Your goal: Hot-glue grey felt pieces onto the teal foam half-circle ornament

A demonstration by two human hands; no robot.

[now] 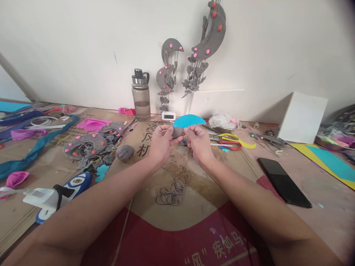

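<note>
Centrally in the head view, both hands meet above the cardboard (151,217) that covers part of the tabletop (328,217). The left hand (162,145) grips a small grey piece (177,132) between thumb and fingers. The right hand (199,142) has its thumb and fingers closed together at the right edge of that piece; what exactly they pinch is too small to tell. A bright blue half-round sheet (189,120) shows just behind the fingers. Below the hands, a loose tangle of grey cord (172,192) lies on the cardboard, with a strand leading up toward them.

Left of the left hand sits a ball of grey yarn (125,152), and beyond it lies a heap of grey crescents (89,145) dotted with pink and orange balls. A white-and-blue tool (41,200) rests nearer the left forearm. Scissors with yellow handles (238,138) and others with red handles (234,147) lie right of the right hand, and a black phone (284,181) lies farther right. At the back, a bottle (141,99) stands upright near a small digital clock (168,116); more crescent ornaments (216,36) hang against the white wall (75,47).
</note>
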